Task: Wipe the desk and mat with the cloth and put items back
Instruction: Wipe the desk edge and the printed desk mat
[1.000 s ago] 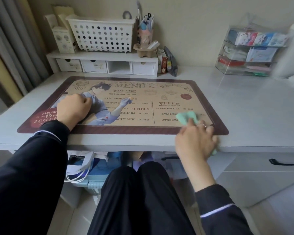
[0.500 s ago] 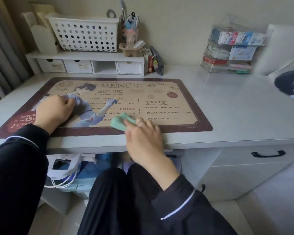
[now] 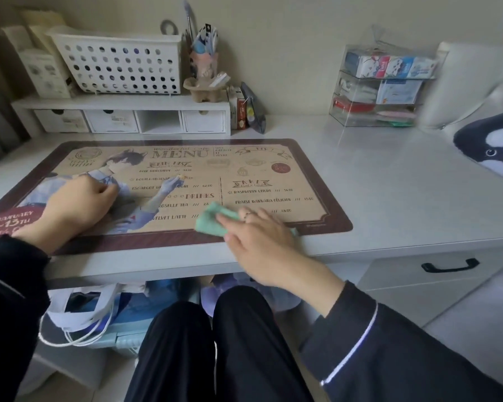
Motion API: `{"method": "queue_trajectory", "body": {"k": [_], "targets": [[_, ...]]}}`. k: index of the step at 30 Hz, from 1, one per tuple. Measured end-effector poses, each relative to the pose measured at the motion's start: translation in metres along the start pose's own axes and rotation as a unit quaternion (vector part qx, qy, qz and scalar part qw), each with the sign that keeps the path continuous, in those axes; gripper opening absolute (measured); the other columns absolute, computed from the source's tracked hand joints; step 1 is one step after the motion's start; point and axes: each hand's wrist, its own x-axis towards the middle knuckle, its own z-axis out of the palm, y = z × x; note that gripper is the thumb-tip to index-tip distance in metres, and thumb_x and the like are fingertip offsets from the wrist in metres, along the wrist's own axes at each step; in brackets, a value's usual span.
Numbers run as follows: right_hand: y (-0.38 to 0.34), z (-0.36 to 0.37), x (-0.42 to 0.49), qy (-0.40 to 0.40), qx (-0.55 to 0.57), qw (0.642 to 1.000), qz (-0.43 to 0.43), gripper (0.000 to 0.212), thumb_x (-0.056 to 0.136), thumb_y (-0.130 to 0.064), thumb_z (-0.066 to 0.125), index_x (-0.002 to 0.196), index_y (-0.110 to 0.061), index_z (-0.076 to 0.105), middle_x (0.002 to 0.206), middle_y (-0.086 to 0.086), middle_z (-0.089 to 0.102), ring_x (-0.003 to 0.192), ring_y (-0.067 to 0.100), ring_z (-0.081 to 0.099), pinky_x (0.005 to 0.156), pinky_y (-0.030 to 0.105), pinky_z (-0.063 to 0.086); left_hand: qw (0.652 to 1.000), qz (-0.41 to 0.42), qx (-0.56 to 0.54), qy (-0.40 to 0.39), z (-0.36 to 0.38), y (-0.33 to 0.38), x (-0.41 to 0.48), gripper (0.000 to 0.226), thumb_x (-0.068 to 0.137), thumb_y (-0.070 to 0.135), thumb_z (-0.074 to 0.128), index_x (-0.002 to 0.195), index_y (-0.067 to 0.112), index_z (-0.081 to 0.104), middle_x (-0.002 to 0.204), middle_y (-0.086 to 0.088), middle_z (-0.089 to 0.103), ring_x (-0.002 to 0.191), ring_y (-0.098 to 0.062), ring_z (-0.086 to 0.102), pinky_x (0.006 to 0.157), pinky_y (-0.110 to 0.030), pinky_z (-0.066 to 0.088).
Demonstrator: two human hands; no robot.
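Note:
A brown-edged menu mat lies flat on the pale grey desk. A small green cloth sits on the mat's front part, near the middle. My right hand presses on it with straight fingers, covering its right half. On the mat's left side, over the printed figure, my left hand rests with loosely curled fingers and holds nothing.
At the back left a white drawer shelf carries a perforated basket and a pen holder. A clear stacked organizer stands back right. An orca plush lies at the right edge. Bags sit under the desk.
My right hand slid the cloth left along the mat's front edge, from the right corner to near the middle. The left hand stayed put. The view turned right.

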Motion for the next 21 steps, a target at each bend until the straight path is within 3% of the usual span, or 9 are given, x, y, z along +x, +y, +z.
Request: {"method": "queue_trajectory", "body": {"k": [2,4,7,10,12,15,17,19,21], "targets": [[0.022,-0.007,0.009,-0.046,0.015,0.997,-0.067,0.047,0.098,-0.042,0.021,0.145,-0.045,0.026,0.137,0.006,0.046,0.113,0.023,0.048,0.089,0.039,0.044,0.999,0.028,-0.043,-0.009,-0.005,0.013,0.001,0.052,0.092,0.029,0.045,0.051,-0.001,0.049,0.054,-0.022,0.052,0.056,-0.032,0.049,0.056,-0.036,0.037],[0.076,-0.018,0.024,-0.04,-0.012,0.999,-0.03,0.046,0.099,-0.04,0.024,0.144,-0.05,0.023,0.132,0.009,0.048,0.1,0.023,0.056,0.074,0.034,0.049,0.997,0.061,-0.04,-0.006,-0.011,0.03,0.005,0.053,0.091,0.028,0.046,0.043,0.006,0.037,0.043,-0.014,0.041,0.046,-0.028,0.04,0.051,-0.033,0.035],[0.169,-0.039,0.047,-0.014,-0.111,0.98,0.162,0.05,0.101,-0.033,0.029,0.149,-0.04,0.021,0.126,0.015,0.044,0.114,0.035,0.043,0.091,0.039,0.038,0.994,0.099,-0.035,0.004,-0.016,0.055,0.015,0.053,0.089,0.031,0.045,0.042,0.01,0.031,0.039,-0.009,0.034,0.041,-0.025,0.033,0.046,-0.029,0.029],[0.208,-0.043,0.071,-0.017,-0.1,0.95,0.294,0.051,0.098,-0.033,0.027,0.149,-0.036,0.023,0.135,0.015,0.033,0.122,0.036,0.032,0.104,0.041,0.025,0.991,0.116,-0.07,-0.007,-0.005,0.078,0.029,0.052,0.09,0.027,0.046,0.043,0.012,0.031,0.037,-0.002,0.03,0.037,-0.02,0.028,0.045,-0.026,0.025],[0.195,-0.038,0.085,-0.025,-0.072,0.965,0.25,0.051,0.1,-0.031,0.028,0.151,-0.031,0.023,0.152,0.011,0.022,0.134,0.036,0.025,0.112,0.041,0.02,0.986,0.13,-0.103,-0.023,0.01,0.091,0.037,0.051,0.09,0.026,0.045,0.043,0.014,0.03,0.032,0.002,0.03,0.033,-0.013,0.025,0.045,-0.025,0.025],[0.141,-0.023,0.084,-0.065,-0.027,0.996,0.064,0.054,0.102,-0.023,0.029,0.152,-0.029,0.013,0.161,0.003,0.009,0.145,0.027,0.012,0.118,0.042,0.012,0.984,0.131,-0.121,-0.024,0.027,0.109,0.052,0.049,0.087,0.03,0.042,0.042,0.017,0.028,0.03,0.002,0.034,0.029,-0.011,0.029,0.044,-0.024,0.026],[0.102,-0.008,0.067,-0.072,-0.016,0.993,-0.089,0.055,0.101,-0.027,0.029,0.15,-0.04,0.009,0.161,-0.007,0.007,0.147,0.022,0.009,0.119,0.039,0.006,0.984,0.117,-0.13,-0.026,0.034,0.121,0.063,0.045,0.085,0.034,0.04,0.045,0.018,0.028,0.034,0.004,0.03,0.033,-0.019,0.036,0.044,-0.027,0.031],[0.085,-0.001,0.051,-0.112,0.013,0.974,-0.195,0.051,0.101,-0.039,0.019,0.145,-0.054,-0.004,0.157,-0.024,-0.008,0.146,0.003,-0.008,0.115,0.031,-0.005,0.985,0.113,-0.128,-0.01,0.043,0.128,0.071,0.044,0.085,0.034,0.039,0.045,0.018,0.03,0.035,0.005,0.03,0.032,-0.017,0.033,0.041,-0.024,0.03],[0.107,-0.008,0.065,-0.124,0.032,0.973,-0.193,0.05,0.102,-0.04,0.02,0.139,-0.064,-0.003,0.151,-0.035,-0.012,0.143,-0.004,-0.012,0.113,0.029,-0.009,0.986,0.118,-0.116,-0.001,0.056,0.128,0.077,0.049,0.09,0.033,0.041,0.045,0.018,0.034,0.038,0.006,0.033,0.034,-0.013,0.031,0.041,-0.022,0.025]]}}
